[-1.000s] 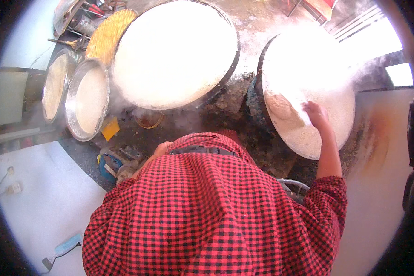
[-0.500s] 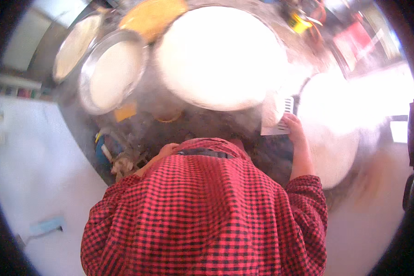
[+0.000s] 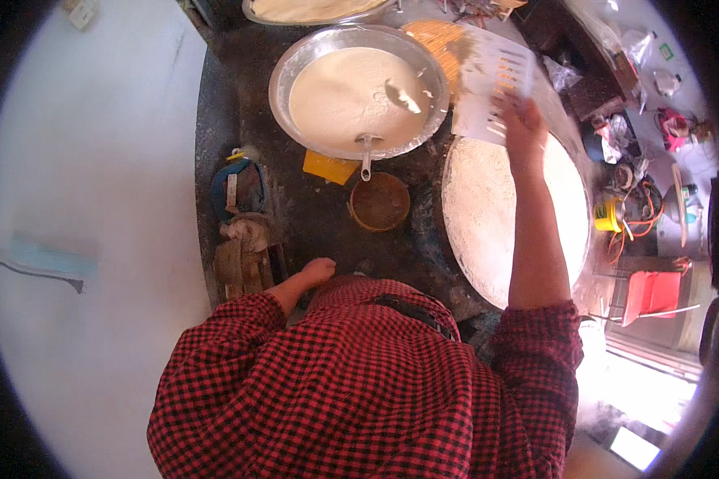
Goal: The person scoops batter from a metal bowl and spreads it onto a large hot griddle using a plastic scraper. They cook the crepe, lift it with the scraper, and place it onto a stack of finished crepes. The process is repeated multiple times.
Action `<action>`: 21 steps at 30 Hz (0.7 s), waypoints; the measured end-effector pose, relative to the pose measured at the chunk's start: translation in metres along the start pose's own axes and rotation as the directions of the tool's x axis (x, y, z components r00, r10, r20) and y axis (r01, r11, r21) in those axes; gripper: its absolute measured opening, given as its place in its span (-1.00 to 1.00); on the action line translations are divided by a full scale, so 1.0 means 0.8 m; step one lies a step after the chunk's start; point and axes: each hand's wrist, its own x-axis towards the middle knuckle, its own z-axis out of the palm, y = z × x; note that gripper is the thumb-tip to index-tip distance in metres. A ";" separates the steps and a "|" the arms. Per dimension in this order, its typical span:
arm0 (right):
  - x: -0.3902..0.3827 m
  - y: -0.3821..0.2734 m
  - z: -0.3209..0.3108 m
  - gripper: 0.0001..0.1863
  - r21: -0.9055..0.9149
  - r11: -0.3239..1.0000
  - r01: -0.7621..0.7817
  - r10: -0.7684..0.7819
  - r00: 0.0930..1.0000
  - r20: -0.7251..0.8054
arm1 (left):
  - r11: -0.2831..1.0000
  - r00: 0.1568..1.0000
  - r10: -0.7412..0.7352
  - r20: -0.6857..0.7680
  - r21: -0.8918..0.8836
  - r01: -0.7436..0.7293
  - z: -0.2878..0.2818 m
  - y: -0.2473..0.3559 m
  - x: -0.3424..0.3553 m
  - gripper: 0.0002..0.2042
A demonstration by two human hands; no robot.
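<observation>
My right hand (image 3: 523, 128) is blurred by motion, its fingers closed on the slotted part of a white flat scraper (image 3: 473, 80). The scraper is above the far edge of a wide round griddle (image 3: 487, 211) covered in a pale, floury-looking layer. To its left, a metal basin (image 3: 284, 120) holds creamy batter (image 3: 339, 84). A shiny handle (image 3: 366, 164) juts over the basin's near rim, and a dark patch with white smears shows in the batter. My left hand (image 3: 318, 271) is curled near my waist, with nothing visible in it.
Near the basin are a small brown round container (image 3: 380, 201) and a yellow flat piece (image 3: 330, 167). A woven straw mat (image 3: 435, 48) lies beyond the scraper. At left sit a blue-rimmed container (image 3: 240, 188) and bundled cloth (image 3: 246, 235). A yellow bucket (image 3: 607, 214) and red chair (image 3: 653, 299) stand at right.
My view has turned left, so the basin has shifted toward the middle. My right hand has carried the scraper farther away. My left hand now shows clearly, apart from my shirt.
</observation>
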 end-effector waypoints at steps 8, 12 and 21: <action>-0.151 0.096 -0.200 -0.71 0.822 0.526 -0.219 0.580 0.799 -0.158 | 0.983 0.993 0.021 0.113 0.178 -0.041 0.010 -0.013 0.005 -0.73; -0.353 0.150 -0.340 -0.55 0.572 0.776 -0.265 0.624 0.450 -0.638 | 0.945 0.974 -0.017 0.226 0.322 -0.059 0.005 0.015 0.031 -0.74; -0.810 0.054 -0.532 -0.61 0.358 0.852 -0.383 0.418 0.084 -0.904 | 0.894 0.837 0.210 0.505 0.248 -0.373 0.080 0.087 0.101 -0.69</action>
